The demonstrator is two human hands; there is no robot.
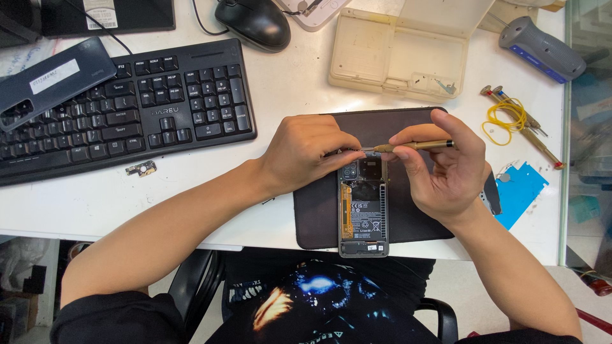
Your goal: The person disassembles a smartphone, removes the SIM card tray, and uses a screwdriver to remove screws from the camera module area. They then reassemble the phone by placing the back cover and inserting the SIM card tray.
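A: White desk top (pixel 287 89), dark work mat (pixel 319 210) at centre frame, and on it an opened smartphone (pixel 363 210), back cover off, battery and orange flex showing.

B: Right hand (pixel 446 172) pinches a slim brass-coloured precision screwdriver (pixel 414 146) held level, tip towards the camera end of the phone. Left hand (pixel 306 153) is curled, fingertips meeting the tip; whether they grip a screw, I cannot tell.

A: Light, rigid, fragile I'd judge; best held by the frame edges, never the board.

B: Black keyboard (pixel 127 108) upper left, beige plastic parts tray (pixel 408 57) top centre, yellow rubber band (pixel 507 118) at right.
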